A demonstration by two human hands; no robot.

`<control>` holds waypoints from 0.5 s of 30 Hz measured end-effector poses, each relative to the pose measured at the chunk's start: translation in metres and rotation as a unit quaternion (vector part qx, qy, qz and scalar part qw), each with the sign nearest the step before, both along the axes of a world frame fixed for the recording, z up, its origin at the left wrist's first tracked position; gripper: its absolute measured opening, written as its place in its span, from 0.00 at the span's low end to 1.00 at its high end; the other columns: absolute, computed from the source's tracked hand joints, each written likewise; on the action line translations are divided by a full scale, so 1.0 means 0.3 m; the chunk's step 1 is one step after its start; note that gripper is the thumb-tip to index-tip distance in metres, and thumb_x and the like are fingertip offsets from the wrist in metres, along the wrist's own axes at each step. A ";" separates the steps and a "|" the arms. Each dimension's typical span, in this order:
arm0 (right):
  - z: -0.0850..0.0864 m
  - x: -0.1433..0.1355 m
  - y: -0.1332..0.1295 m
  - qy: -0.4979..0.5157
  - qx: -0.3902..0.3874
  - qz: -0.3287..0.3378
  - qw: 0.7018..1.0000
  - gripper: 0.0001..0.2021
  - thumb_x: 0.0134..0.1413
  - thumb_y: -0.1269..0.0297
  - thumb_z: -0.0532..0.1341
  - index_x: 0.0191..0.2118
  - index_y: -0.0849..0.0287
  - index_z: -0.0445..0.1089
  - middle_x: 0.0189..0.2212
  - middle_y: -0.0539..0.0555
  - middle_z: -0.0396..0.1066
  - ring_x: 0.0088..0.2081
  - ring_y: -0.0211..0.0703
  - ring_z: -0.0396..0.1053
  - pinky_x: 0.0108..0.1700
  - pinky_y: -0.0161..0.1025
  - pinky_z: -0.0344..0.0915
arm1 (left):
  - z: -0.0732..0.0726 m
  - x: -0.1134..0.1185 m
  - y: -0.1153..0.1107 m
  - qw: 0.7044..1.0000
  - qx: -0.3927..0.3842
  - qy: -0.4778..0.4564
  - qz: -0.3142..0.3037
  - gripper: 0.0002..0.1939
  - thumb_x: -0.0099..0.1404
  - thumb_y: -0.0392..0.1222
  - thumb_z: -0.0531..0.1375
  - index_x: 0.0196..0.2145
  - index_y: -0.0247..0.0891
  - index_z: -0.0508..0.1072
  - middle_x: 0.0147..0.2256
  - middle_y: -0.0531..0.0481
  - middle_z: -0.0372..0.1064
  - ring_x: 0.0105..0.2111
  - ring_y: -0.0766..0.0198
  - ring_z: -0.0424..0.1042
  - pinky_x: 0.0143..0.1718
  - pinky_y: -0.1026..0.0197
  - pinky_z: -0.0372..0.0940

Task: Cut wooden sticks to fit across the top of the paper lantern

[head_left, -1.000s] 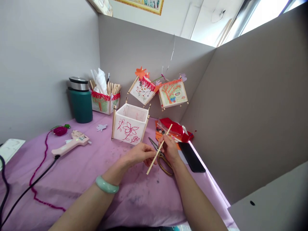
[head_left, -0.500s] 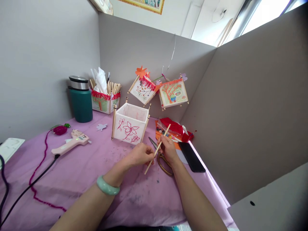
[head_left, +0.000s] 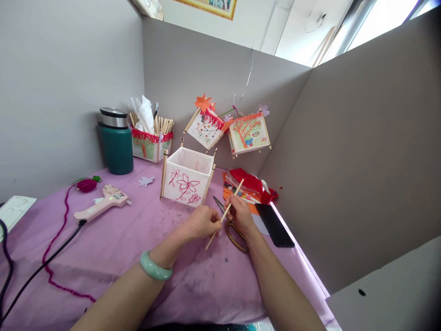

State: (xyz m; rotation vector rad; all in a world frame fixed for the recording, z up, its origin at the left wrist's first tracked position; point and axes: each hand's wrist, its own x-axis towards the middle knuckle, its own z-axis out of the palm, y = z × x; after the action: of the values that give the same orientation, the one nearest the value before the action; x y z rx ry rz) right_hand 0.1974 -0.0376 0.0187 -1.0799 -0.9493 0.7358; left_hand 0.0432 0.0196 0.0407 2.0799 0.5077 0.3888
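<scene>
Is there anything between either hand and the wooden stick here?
Nothing visible. Both the left hand and the right hand already grip the stick, held slanted above the purple cloth. The scissors lie beneath the right hand, not between hand and stick.

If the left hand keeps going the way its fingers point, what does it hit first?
Most likely the right hand: the left hand points rightward along the stick both hold, fingertips nearly touching. Beyond lie the scissors; depth is unclear.
</scene>
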 end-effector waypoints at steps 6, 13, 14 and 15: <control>-0.005 -0.005 -0.004 0.001 -0.015 0.017 1.000 0.20 0.52 0.47 0.60 0.23 0.60 0.67 0.16 0.47 0.64 0.13 0.30 0.54 0.14 0.29 0.48 | -0.005 0.006 0.001 0.997 -0.072 -0.014 0.012 0.09 0.53 0.40 0.52 0.20 0.37 0.69 0.18 0.53 0.68 0.18 0.64 0.69 0.20 0.65 0.62; -0.003 -0.006 -0.002 -0.011 -0.029 0.039 0.999 0.17 0.53 0.49 0.60 0.29 0.60 0.69 0.15 0.46 0.64 0.14 0.31 0.56 0.15 0.28 0.50 | 0.012 0.008 0.004 0.991 -0.118 -0.056 0.010 0.10 0.56 0.46 0.55 0.23 0.37 0.68 0.19 0.53 0.69 0.17 0.67 0.65 0.19 0.66 0.59; 0.002 -0.004 -0.002 0.001 -0.020 0.033 0.999 0.16 0.54 0.49 0.59 0.30 0.60 0.69 0.15 0.46 0.63 0.14 0.31 0.56 0.15 0.28 0.49 | 0.012 0.008 0.004 0.991 -0.121 -0.051 0.007 0.10 0.56 0.45 0.55 0.23 0.37 0.68 0.19 0.53 0.69 0.17 0.67 0.64 0.19 0.66 0.59; 0.007 -0.001 -0.002 0.014 -0.012 0.027 0.999 0.16 0.54 0.50 0.59 0.30 0.59 0.69 0.14 0.45 0.63 0.14 0.30 0.55 0.15 0.28 0.49 | 0.012 0.007 0.005 0.991 -0.125 -0.045 0.004 0.09 0.56 0.44 0.55 0.23 0.37 0.68 0.19 0.53 0.69 0.17 0.68 0.64 0.19 0.66 0.59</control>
State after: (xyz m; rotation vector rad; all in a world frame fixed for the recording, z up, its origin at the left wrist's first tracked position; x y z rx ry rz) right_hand 0.1972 -0.0382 0.0208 -1.0665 -0.9503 0.8059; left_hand 0.0453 0.0209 0.0444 1.8122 0.4853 0.4005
